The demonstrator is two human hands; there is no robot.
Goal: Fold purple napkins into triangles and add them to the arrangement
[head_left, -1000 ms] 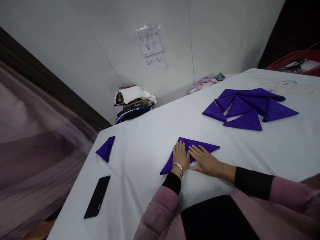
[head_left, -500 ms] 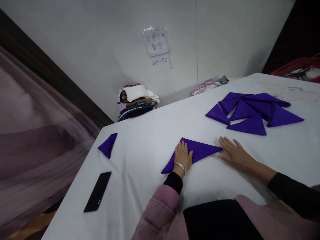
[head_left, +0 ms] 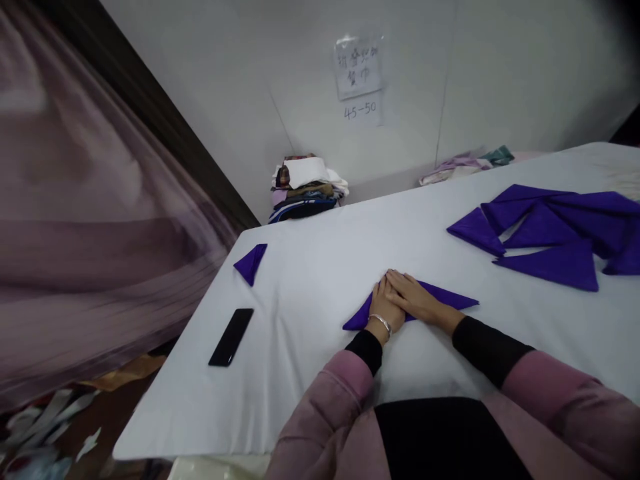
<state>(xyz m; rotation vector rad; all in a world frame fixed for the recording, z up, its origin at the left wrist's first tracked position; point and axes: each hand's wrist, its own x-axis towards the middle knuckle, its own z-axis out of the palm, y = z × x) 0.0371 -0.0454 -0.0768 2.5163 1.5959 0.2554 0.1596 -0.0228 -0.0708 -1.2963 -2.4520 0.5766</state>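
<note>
A purple cloth folded into a long triangle (head_left: 447,295) lies on the white-covered table in front of me. My left hand (head_left: 386,307), with a silver bracelet at the wrist, rests flat on its middle, fingers stretched out. My right hand (head_left: 411,293) lies flat beside and partly over the left one, its fingertips at the cloth's top corner. Neither hand grips the cloth. Both hands cover the middle of the triangle, while its left and right points stick out.
Several folded purple triangles (head_left: 550,263) lie overlapping at the right. A small purple folded piece (head_left: 251,262) and a black phone (head_left: 231,337) are on the left of the table (head_left: 310,400). Stacked clothes (head_left: 306,187) stand beyond the far edge, by the wall.
My right hand has moved left from the cloth's right point to its middle, beside the left hand. The left hand stays on the cloth. The view has shifted left.
</note>
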